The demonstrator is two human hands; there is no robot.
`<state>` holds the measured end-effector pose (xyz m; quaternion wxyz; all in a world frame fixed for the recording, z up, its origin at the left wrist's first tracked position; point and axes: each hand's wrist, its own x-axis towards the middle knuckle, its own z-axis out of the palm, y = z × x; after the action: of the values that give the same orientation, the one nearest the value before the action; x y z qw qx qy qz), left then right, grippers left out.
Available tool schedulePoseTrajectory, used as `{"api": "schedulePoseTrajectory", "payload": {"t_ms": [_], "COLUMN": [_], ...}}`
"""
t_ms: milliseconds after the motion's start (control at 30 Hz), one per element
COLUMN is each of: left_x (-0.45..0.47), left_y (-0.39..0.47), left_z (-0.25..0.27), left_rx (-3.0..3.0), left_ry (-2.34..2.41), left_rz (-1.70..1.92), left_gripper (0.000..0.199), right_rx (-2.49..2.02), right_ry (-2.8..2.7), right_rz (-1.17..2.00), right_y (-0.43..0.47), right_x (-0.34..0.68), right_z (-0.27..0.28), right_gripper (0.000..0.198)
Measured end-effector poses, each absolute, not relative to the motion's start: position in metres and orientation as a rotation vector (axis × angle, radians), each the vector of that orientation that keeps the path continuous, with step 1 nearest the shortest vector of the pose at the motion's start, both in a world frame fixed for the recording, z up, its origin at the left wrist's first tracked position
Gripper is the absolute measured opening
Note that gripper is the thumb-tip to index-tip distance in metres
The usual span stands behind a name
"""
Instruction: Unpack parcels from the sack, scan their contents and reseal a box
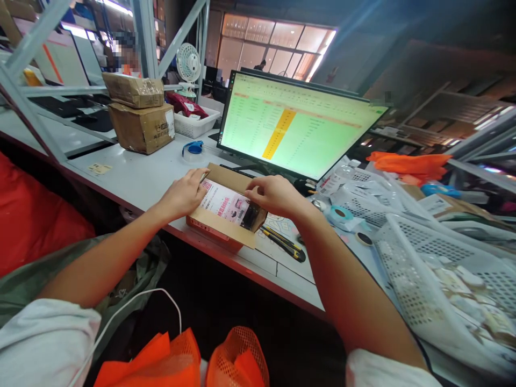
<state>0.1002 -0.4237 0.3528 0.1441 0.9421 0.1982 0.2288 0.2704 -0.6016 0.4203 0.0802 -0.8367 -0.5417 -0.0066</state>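
An open cardboard box (217, 226) lies at the front edge of the desk, its long flaps folded outward. In it lies a white printed sheet (221, 203) with pink lettering and pictures, and a dark glossy item (250, 216) shows at the right end. My left hand (187, 191) is closed over the box's left end. At the right end, my right hand (274, 196) bends over the box with its fingers curled; what the fingertips pinch, if anything, is hidden. Beside the box, to the right, lies a yellow and black utility knife (284, 243).
A monitor (294, 123) stands behind the box. Two stacked cartons (141, 126), a tape roll with a blue dispenser (193, 149) and a small fan (188, 63) are on the left. White baskets (419, 279) and a teal tape roll (341, 214) crowd the right side.
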Motion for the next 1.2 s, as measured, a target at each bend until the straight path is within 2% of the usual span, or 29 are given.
{"api": "schedulePoseTrajectory", "payload": {"t_ms": [167, 267, 367, 500, 667, 833, 900, 1100, 1200], "left_x": [0.094, 0.093, 0.091, 0.090, 0.091, 0.090, 0.090, 0.086, 0.082], "left_y": [-0.429, -0.428, -0.428, -0.431, -0.431, -0.431, -0.432, -0.434, -0.436], "left_z": [0.337, 0.335, 0.334, 0.332, 0.332, 0.333, 0.334, 0.332, 0.331], "left_rx": [2.646, 2.586, 2.536, 2.526, 2.547, 2.554, 2.556, 2.558, 2.550], "left_ry": [0.655, 0.664, 0.698, 0.740, 0.745, 0.774, 0.773, 0.763, 0.762], "left_rz": [0.802, 0.850, 0.880, 0.874, 0.852, 0.829, 0.831, 0.849, 0.867], "left_gripper": [0.050, 0.048, 0.048, 0.047, 0.046, 0.047, 0.047, 0.047, 0.047], "right_rx": [-2.732, -2.567, -2.236, -1.950, -1.818, -1.832, -1.834, -1.776, -1.727], "right_ry": [-1.812, -1.776, -1.596, -1.343, -1.185, -1.303, -1.315, -1.287, -1.239], "right_rz": [0.283, 0.361, 0.367, 0.176, -0.193, -0.455, -0.361, 0.232, 0.396], "right_y": [-0.567, -0.572, -0.596, -0.629, -0.649, -0.648, -0.645, -0.632, -0.623], "right_x": [0.271, 0.278, 0.288, 0.291, 0.279, 0.264, 0.264, 0.282, 0.293], "right_z": [0.424, 0.419, 0.421, 0.437, 0.463, 0.468, 0.465, 0.453, 0.444], "right_gripper": [0.026, 0.018, 0.029, 0.040, 0.033, 0.026, 0.029, 0.049, 0.053]}}
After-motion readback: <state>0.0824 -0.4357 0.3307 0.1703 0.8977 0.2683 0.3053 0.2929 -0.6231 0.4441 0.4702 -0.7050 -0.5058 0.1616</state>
